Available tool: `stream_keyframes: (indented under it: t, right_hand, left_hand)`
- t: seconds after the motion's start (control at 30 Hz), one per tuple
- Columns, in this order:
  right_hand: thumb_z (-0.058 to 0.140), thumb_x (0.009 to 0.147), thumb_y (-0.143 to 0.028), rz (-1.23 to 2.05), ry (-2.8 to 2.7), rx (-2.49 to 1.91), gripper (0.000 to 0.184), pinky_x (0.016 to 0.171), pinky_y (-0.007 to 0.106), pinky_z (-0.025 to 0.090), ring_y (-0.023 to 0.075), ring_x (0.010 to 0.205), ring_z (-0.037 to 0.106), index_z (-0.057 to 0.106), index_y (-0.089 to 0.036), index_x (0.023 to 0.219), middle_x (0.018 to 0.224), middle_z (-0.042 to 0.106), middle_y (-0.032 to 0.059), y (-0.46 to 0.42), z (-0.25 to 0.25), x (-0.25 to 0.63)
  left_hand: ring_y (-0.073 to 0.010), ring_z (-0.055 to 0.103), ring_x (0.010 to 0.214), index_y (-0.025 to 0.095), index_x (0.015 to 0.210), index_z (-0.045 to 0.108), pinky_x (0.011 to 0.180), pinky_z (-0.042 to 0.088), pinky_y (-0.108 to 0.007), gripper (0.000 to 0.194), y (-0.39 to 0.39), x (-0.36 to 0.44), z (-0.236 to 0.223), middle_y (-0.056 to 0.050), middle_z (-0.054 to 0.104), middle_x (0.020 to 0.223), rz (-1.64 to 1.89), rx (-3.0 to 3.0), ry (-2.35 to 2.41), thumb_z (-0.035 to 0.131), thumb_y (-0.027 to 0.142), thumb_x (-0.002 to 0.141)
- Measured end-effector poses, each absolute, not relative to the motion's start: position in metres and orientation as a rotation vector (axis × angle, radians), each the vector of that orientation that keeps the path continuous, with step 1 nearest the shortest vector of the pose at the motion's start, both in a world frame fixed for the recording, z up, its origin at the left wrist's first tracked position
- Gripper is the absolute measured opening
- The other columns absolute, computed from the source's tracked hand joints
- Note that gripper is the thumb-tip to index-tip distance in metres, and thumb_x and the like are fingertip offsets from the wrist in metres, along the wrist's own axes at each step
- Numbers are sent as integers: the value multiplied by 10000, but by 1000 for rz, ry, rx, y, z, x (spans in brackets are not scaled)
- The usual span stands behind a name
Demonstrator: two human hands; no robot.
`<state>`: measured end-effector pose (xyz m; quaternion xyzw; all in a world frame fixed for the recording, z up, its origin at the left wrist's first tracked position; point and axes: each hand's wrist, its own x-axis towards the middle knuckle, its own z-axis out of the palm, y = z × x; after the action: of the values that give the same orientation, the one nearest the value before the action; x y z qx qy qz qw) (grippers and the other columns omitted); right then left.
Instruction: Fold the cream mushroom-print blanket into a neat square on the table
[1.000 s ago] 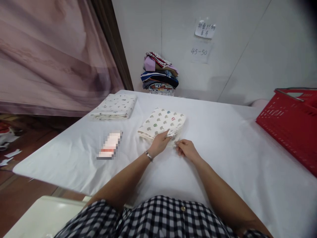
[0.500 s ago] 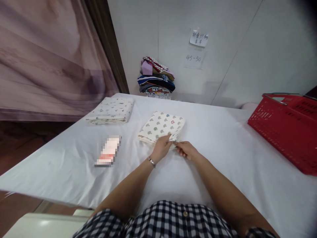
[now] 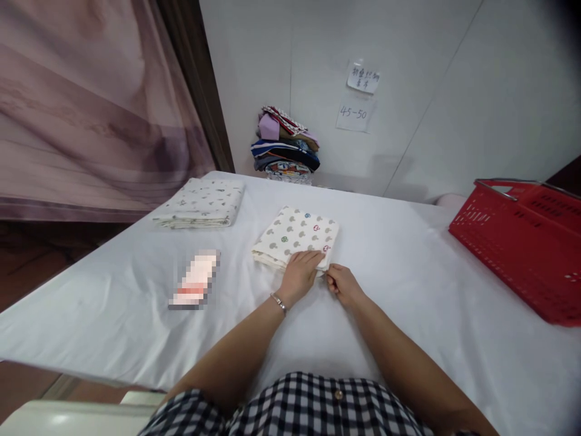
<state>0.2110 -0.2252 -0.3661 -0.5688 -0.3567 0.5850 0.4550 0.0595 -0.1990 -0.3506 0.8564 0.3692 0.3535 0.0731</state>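
A folded cream cloth [image 3: 295,230] with grey, green, blue and pink mushroom-like prints lies in the middle of the table. My left hand [image 3: 302,272] rests flat on its near edge, fingers stretched over the top layer. At the near right corner, my right hand [image 3: 342,283] has its fingers pinched on the cloth's edge. A second folded cloth [image 3: 204,203], cream with small dark prints, lies apart at the far left.
A blurred-out phone-like flat object [image 3: 196,278] lies left of my hands. The red basket [image 3: 512,254] stands at the right. Beyond the far edge is a stack of folded fabrics [image 3: 285,145]. White cloth [image 3: 394,327] covers the table; a pale chair [image 3: 77,418] is at lower left.
My left hand has gone from gripping the near right corner to lying flat on the cloth. The corner now lies flatter, and my right hand has shifted slightly right, still pinching.
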Motion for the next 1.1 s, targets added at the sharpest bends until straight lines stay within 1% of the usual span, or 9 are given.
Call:
stream_keyframes:
  t: [0.2,0.3,0.4,0.57,0.63,0.8,0.87,1.0,1.1]
  right_hand:
    - [603,638,-321,1462,-871,-1362,240,323,192,144,40,324,329,405,-200,576,420,414,-87,-225,-364,211]
    - [618,639,-338,1467,-878,-1340,258,324,195,153,42,323,331,407,-201,578,419,415,-86,-226,-365,211]
    - [595,642,-306,1469,-886,-1339,230,329,196,148,44,326,337,406,-200,566,418,421,-83,-227,-366,212]
    - [607,665,-328,1490,-926,-1278,197,358,192,202,63,406,424,489,-181,612,497,505,-46,-231,-368,213]
    - [618,674,-340,1467,-953,-1285,199,367,191,209,65,432,427,525,-170,628,527,527,-31,-232,-369,214]
    - [646,670,-380,1396,-967,-1360,252,365,201,169,46,395,336,544,-161,597,512,516,-28,-233,-376,216]
    - [659,659,-382,1389,-940,-1348,254,370,206,187,54,401,353,541,-166,593,529,543,-17,-233,-377,216]
    - [682,631,-330,1397,-864,-1283,245,399,214,262,104,480,457,500,-188,550,545,570,3,-235,-379,215]
    - [681,621,-291,1393,-864,-1270,273,409,220,284,99,470,435,458,-193,499,543,569,8,-237,-378,216]
  left_hand:
    - [-180,508,1124,218,1186,528,954,382,-367,442,-203,60,-343,-36,605,1191,1032,2651,1170,437,49,788]
    - [-200,478,1163,215,1187,527,981,350,-392,426,-202,60,-341,-46,597,1204,1021,2687,1210,419,57,807]
    - [-201,519,1104,218,1164,541,953,375,-388,403,-203,62,-346,-49,615,1165,957,2660,1197,423,69,809]
    - [-186,534,1071,194,1143,543,930,396,-353,429,-207,66,-355,-47,623,1137,979,2568,1156,452,44,752]
    - [-179,540,1056,188,1139,541,920,397,-342,404,-208,66,-356,-46,625,1134,967,2555,1150,449,56,768]
    - [-178,546,1033,205,1144,536,901,391,-333,382,-209,63,-352,-30,625,1140,903,2560,1170,458,87,790]
    - [-178,544,1029,206,1146,534,901,380,-333,354,-209,63,-348,-30,622,1142,927,2585,1184,453,113,814]
    - [-177,529,1051,205,1137,541,908,363,-339,290,-209,64,-346,-51,617,1140,905,2648,1219,442,181,865]
    - [-177,544,1024,208,1114,551,879,380,-330,277,-209,67,-349,-43,632,1094,815,2639,1211,511,230,841]
